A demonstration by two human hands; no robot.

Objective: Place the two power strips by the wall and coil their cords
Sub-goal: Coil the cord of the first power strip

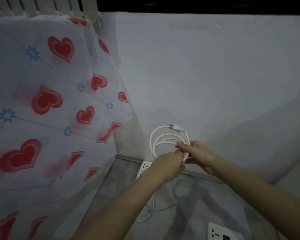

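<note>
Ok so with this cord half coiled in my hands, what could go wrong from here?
The coil is pinched only at one side by the left hand and right hand, so its loops may spring apart. The plug hangs free and could snag. Loose cord on the floor might drag the near power strip.

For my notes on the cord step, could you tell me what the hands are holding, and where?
Both hands, left hand and right hand, grip the coiled white cord where its loops gather at the lower right side; the plug hangs free on top.

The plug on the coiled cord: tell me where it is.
In the head view the plug sits at the top of the cord coil, just above the right hand, against the wall.
</note>
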